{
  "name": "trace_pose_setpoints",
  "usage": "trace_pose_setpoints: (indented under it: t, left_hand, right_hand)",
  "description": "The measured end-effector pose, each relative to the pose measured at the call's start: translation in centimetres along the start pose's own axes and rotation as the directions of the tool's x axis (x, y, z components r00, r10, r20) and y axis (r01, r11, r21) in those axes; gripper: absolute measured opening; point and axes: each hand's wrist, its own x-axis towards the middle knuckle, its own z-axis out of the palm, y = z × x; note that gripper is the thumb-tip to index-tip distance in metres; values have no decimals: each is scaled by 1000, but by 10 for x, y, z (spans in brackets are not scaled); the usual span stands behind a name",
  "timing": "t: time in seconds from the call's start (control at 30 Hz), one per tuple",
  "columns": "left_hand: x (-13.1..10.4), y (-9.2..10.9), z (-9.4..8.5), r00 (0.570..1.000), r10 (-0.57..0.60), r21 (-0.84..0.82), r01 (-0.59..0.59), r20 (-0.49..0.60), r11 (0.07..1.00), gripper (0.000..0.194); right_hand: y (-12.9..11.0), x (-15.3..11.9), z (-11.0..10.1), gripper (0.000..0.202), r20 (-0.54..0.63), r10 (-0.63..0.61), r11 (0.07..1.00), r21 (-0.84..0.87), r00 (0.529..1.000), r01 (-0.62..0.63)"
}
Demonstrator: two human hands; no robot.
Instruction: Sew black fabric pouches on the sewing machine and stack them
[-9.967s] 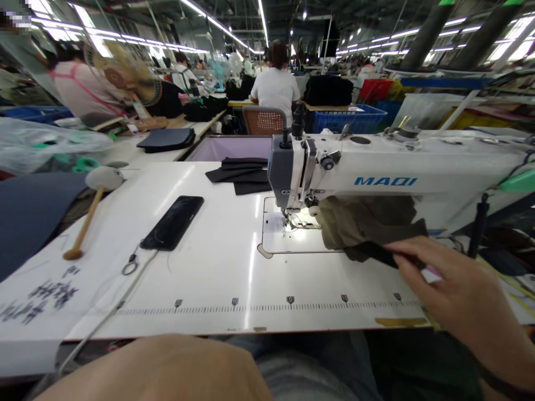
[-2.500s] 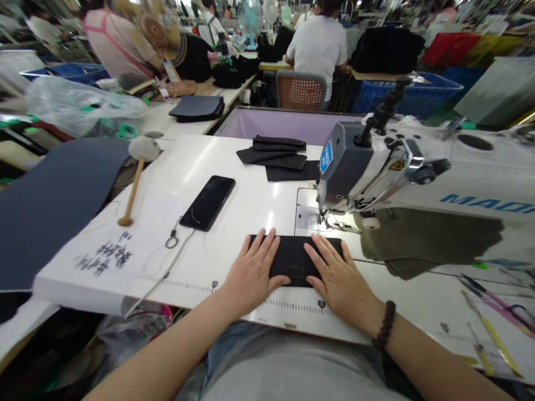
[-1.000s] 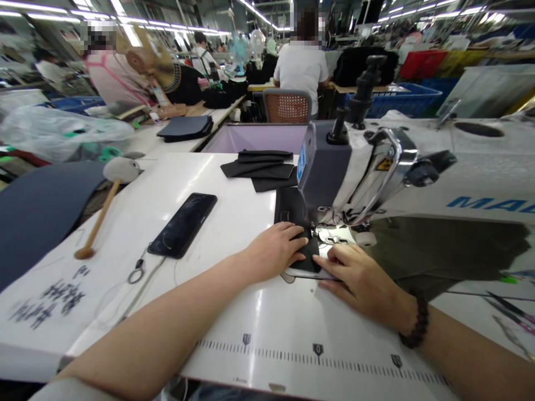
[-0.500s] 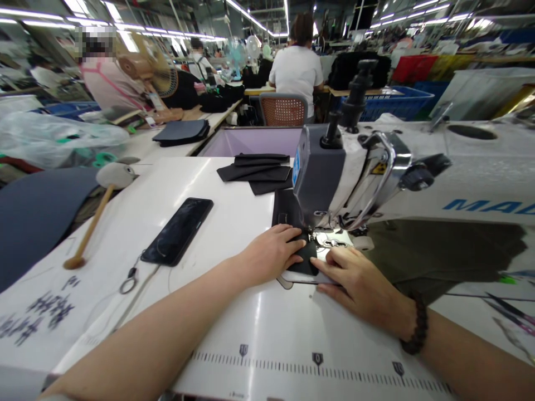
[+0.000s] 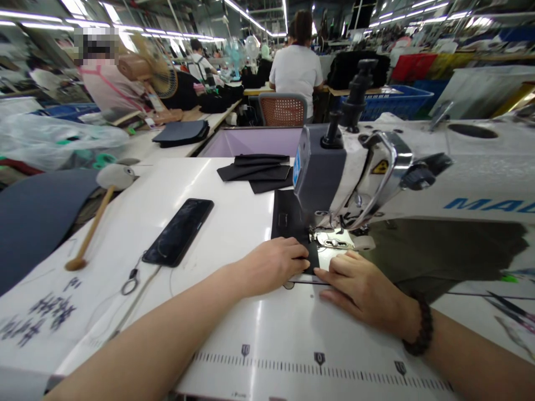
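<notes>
A black fabric piece (image 5: 288, 214) with a small stitched rectangle lies flat on the sewing machine bed, its right edge beside the presser foot (image 5: 321, 238). My left hand (image 5: 271, 264) rests on the near part of this piece, fingers slightly bent and pressing down rather than wrapped round it. Close to the piece's near right corner is the tip of my right index finger; my right hand (image 5: 361, 289) lies on the machine bed with thumb and index apart and the other fingers curled. The sewing machine head (image 5: 320, 167) stands over the fabric, its lamp lighting the metal plate.
Folded black pieces (image 5: 261, 170) lie behind the machine bed. On the left are a phone (image 5: 179, 231) with a ring strap and a wooden-handled mallet (image 5: 115, 177). Dark olive fabric (image 5: 443, 250) lies under the machine arm, scissors (image 5: 512, 312) at far right. Co-workers sit beyond.
My left hand has slid back toward me along the black fabric, its fingers drawn closer together, uncovering more of the piece. My right hand has moved slightly toward me.
</notes>
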Motion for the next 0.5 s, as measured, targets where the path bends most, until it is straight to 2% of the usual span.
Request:
trace_pose_setpoints:
  t: [0.3, 0.5]
  left_hand:
    - [3, -2, -2, 999, -36, 5, 36, 0, 999, 24]
    - [7, -8, 4, 993, -106, -39, 104, -47, 994, 24]
  right_hand:
    - [1, 1, 3, 34, 16, 75, 997, -22, 997, -75]
    - [3, 5, 3, 32, 34, 176, 984, -39, 984, -175]
